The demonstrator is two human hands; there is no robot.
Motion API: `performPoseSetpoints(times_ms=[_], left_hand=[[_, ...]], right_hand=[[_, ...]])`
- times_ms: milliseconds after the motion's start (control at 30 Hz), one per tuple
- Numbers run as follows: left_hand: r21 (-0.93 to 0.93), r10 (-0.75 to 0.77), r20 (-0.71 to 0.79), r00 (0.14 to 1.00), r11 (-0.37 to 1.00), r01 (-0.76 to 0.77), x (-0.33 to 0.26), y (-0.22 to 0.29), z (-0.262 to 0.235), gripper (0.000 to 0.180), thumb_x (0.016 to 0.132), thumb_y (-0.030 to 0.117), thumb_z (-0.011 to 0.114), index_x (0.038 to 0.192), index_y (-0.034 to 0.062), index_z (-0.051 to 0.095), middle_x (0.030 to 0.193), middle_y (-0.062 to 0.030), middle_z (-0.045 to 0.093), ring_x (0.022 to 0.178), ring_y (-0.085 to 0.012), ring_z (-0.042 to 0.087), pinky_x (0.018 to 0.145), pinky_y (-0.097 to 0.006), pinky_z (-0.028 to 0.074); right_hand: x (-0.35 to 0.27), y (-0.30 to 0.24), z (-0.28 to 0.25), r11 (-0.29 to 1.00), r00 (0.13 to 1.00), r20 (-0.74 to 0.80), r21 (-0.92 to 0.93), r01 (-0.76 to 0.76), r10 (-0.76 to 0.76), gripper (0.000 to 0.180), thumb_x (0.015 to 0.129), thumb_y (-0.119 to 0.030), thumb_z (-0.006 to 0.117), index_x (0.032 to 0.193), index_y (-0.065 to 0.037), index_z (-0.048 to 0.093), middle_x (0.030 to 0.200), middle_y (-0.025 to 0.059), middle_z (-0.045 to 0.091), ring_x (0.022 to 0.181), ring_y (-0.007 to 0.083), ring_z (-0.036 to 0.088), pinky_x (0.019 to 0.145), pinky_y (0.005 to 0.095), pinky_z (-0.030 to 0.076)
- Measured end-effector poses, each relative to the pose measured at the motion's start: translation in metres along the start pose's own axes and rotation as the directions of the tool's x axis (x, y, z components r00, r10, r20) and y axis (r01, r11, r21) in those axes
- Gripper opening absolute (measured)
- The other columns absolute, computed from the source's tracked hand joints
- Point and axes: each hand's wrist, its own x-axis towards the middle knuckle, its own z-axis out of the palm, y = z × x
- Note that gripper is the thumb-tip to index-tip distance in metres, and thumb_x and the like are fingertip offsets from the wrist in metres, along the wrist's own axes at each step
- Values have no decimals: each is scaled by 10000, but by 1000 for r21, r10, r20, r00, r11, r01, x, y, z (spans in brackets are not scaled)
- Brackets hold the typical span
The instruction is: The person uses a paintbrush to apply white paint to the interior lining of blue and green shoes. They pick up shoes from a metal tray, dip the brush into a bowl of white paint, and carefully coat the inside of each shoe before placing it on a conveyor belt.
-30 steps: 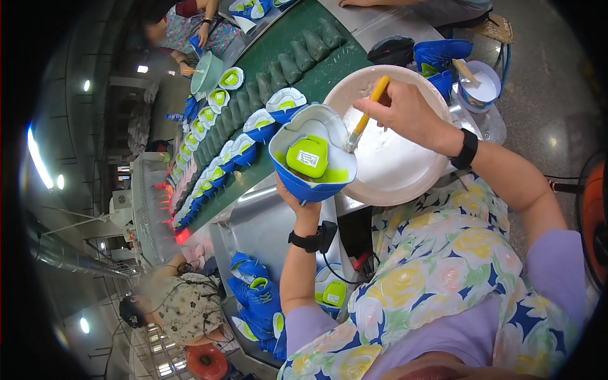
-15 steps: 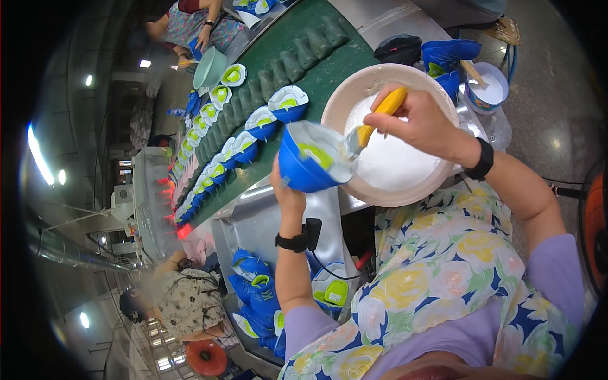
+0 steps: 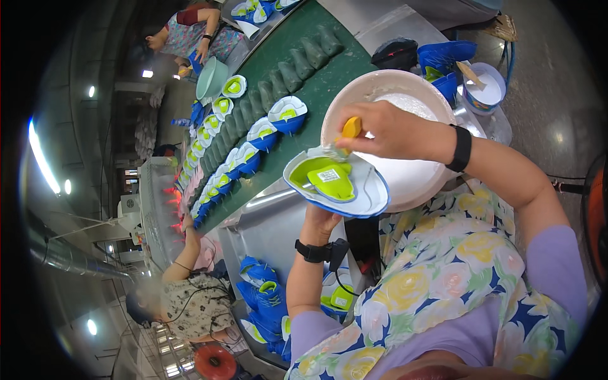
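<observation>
My left hand (image 3: 322,221) grips a blue shoe upper (image 3: 368,189) from below. Its white underside faces up, with a lime-green piece (image 3: 332,180) carrying a pale label inside. Closed around the yellow handle of a paintbrush (image 3: 352,128), my right hand (image 3: 396,130) is over the upper's far edge. The bristles appear to touch the rim there, though they are blurred. Just beyond and to the right is a wide pinkish basin (image 3: 342,95) with white liquid (image 3: 411,171) in it, partly covered by my right hand and the upper.
A green conveyor (image 3: 266,155) carries rows of blue uppers (image 3: 288,115) and dark foot-shaped forms (image 3: 288,76). More blue uppers (image 3: 266,304) lie in a metal tray at lower left. A white bucket (image 3: 486,88) with a brush stands at right. Two co-workers are at the left.
The upper has turned to show its underside and shifted right with my left hand. My right hand has moved left with the brush. A co-worker's arm at lower left now reaches toward the conveyor.
</observation>
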Motion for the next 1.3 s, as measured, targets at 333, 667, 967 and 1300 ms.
performPoseSetpoints(times_ms=[333, 667, 967, 1300], left_hand=[[401, 291, -122, 949, 889, -221, -1, 26, 4, 482, 945, 273, 574, 1368, 55, 502, 1263, -123, 617, 1109, -269, 629, 966, -443, 522], [365, 456, -248, 855, 861, -354, 3, 40, -13, 534, 993, 405, 470, 1422, 89, 431, 1341, -124, 554, 1214, -267, 559, 1028, -447, 468], [547, 539, -392, 746, 788, -281, 112, 118, -109, 237, 999, 97, 472, 1229, 87, 530, 1065, -77, 631, 890, -224, 646, 716, -378, 584], [731, 513, -603, 611, 663, 164, 213, 124, -164, 666, 905, -38, 502, 1505, 114, 258, 1143, -146, 628, 937, -303, 669, 889, -445, 558]], right_hand=[[-20, -1, -36, 988, 994, 23, -113, -102, 105, 235, 898, -236, 673, 954, -14, 622, 795, 142, 665, 731, 316, 652, 670, 356, 513], [-33, 6, -40, 972, 950, 296, -181, 152, -94, 142, 902, -168, 635, 992, -60, 621, 915, 109, 608, 816, 307, 618, 722, 399, 501], [-81, 30, -31, 974, 973, -83, -57, -221, 216, 175, 841, -31, 719, 981, -26, 615, 957, 123, 664, 871, 274, 663, 771, 344, 520], [-98, 49, -21, 917, 920, -121, -106, -385, 372, 201, 842, 14, 699, 1022, -14, 616, 991, 140, 667, 899, 262, 664, 806, 316, 520]])
